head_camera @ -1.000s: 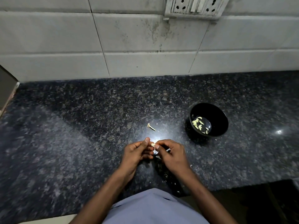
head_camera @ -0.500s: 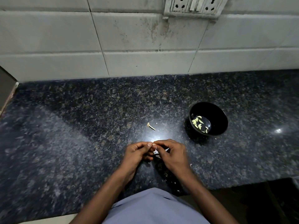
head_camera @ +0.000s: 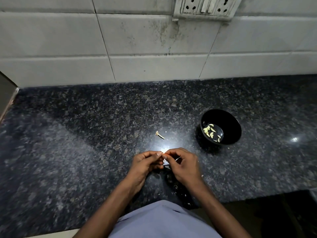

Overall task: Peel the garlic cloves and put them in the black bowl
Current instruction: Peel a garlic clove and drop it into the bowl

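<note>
Presently, head view: our left hand (head_camera: 145, 163) and right hand (head_camera: 184, 164), nearer us than the black bowl (head_camera: 221, 127), pinch one garlic clove (head_camera: 163, 153) fingertip to fingertip, likely to strip skin. Peeled cloves (head_camera: 211, 132) lie in the bowl; a stem scrap (head_camera: 159, 134) lies left of it.

garlic clove (head_camera: 164, 153): tiny, pinched between both hands | black bowl (head_camera: 221, 127): upright, right, holds peeled cloves (head_camera: 212, 132)
</note>
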